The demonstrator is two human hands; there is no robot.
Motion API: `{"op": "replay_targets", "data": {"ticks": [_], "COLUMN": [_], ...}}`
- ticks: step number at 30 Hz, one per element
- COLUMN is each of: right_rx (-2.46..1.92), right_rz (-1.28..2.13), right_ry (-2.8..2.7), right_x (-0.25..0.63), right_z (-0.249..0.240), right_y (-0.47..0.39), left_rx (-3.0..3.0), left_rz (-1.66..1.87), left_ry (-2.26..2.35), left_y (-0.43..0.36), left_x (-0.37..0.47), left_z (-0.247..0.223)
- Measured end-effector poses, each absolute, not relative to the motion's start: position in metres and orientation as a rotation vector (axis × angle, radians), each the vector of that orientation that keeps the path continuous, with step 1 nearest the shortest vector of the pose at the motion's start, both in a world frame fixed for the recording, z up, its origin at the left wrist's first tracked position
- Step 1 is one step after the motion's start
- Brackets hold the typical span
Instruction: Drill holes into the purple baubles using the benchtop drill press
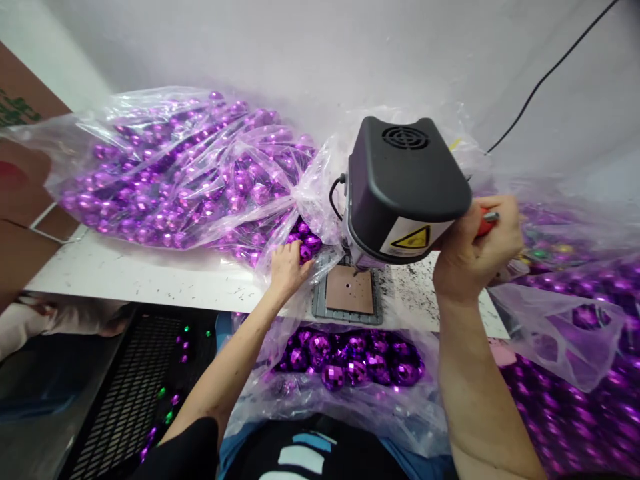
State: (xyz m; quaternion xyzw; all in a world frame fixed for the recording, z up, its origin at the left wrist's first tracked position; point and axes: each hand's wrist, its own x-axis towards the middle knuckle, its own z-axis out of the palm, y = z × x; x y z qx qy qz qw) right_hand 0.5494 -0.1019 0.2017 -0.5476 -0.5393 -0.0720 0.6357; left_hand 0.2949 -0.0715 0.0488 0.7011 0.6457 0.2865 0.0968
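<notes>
My left hand (289,267) reaches to the mouth of a clear plastic bag (300,190). Its fingers curl over shiny purple mirror-faceted balls (311,244) there. With my right hand (477,243) I grip the red-ended lever (486,221) on the side of a black bench drill press (405,187), which carries a yellow warning label. Below its head, a brown plate (349,289) with a dark hole in the middle sits on the grey base (379,313). Another open bag of purple balls (356,371) lies across my lap, just under the table edge.
The big bag of purple balls (175,180) fills the table's left side. More bagged balls (565,407) are at right. Dark shavings (410,287) litter the white tabletop (150,270). A black crate (127,373) and loose small balls are low left; a cable (550,73) hangs on the wall.
</notes>
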Motion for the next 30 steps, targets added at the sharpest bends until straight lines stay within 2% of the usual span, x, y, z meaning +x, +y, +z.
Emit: {"op": "replay_targets", "data": {"ticks": [3, 6, 8, 15, 24, 30], "right_rx": [-1.244, -1.241, -1.239, -1.225, -1.214, -1.225], "right_rz": [-0.108, -0.06, -0.047, -0.003, -0.024, -0.012], "right_ry": [-1.247, -1.224, -1.211, -1.252, -1.229, -1.239], "right_x": [0.55, 0.549, 0.549, 0.55, 0.548, 0.548], "right_z": [0.205, 0.208, 0.209, 0.211, 0.21, 0.21], "right_y": [-0.097, -0.09, -0.087, -0.087, -0.086, -0.088], "left_rx": [1.711, 1.452, 1.402, 1.706, 2.091, 2.139], "left_rz": [1.122, 1.078, 1.023, 1.07, 0.971, 0.975], "left_ry": [1.582, 1.167, 1.057, 1.21, 1.243, 1.212], "left_y": [-0.091, -0.112, -0.12, -0.115, -0.116, -0.115], "left_x": [0.295, 0.309, 0.323, 0.358, 0.369, 0.369], "left_z": [0.055, 0.051, 0.044, 0.025, 0.033, 0.03]}}
